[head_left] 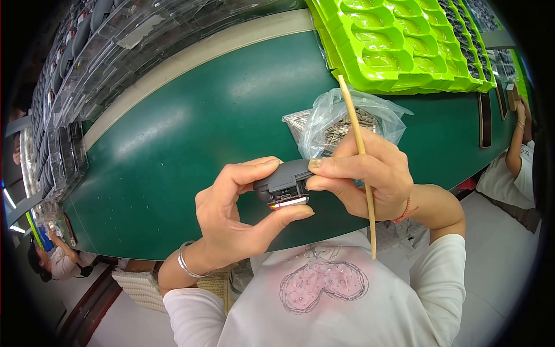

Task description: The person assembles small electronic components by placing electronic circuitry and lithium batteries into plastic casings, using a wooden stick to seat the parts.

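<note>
A dark grey plastic housing [284,178] is held up over the near edge of the green table. My left hand [231,214] grips it between thumb and fingers from the left. Along its lower side show a port-like opening and a shiny, light-coloured strip. My right hand [376,173] pinches the housing's right end with thumb and forefinger. A thin wooden stick [354,118] also rests in that hand, slanting up past the fingers. Just beyond the right hand lies a clear plastic bag [329,113] with many thin metal pins [298,122]; the hand partly hides it.
A bright green moulded tray [378,81] stands at the back right, dark parts in its far-right pockets. Clear trays [110,63] with dark pieces are stacked at the left. Dark flat strips [484,121] lie at the right. Other people [511,173] sit at both sides.
</note>
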The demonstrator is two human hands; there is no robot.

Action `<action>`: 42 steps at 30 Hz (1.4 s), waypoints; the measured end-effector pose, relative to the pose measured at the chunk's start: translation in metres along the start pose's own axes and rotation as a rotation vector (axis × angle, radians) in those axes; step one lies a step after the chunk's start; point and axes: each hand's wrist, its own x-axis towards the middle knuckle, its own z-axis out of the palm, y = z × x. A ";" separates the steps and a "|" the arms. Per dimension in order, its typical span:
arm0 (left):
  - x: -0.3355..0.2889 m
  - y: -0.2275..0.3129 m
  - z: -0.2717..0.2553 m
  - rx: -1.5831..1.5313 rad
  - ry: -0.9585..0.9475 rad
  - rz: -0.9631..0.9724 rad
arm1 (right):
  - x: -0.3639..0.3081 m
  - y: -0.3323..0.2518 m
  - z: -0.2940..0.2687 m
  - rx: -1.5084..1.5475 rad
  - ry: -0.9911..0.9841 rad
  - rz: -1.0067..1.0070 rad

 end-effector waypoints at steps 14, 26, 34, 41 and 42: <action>0.004 -0.002 -0.012 -0.057 0.066 0.116 | 0.018 0.008 -0.032 0.630 -0.080 0.409; 0.003 0.000 -0.019 -0.061 0.085 0.178 | 0.007 0.006 -0.018 1.196 -0.049 0.727; 0.002 0.000 -0.017 -0.065 0.108 0.174 | 0.006 0.007 -0.016 1.217 -0.058 0.708; 0.003 0.000 -0.015 -0.074 0.103 0.157 | 0.004 0.007 -0.016 1.216 -0.058 0.722; 0.002 0.001 -0.016 -0.074 0.101 0.148 | 0.005 0.007 -0.016 1.210 -0.065 0.724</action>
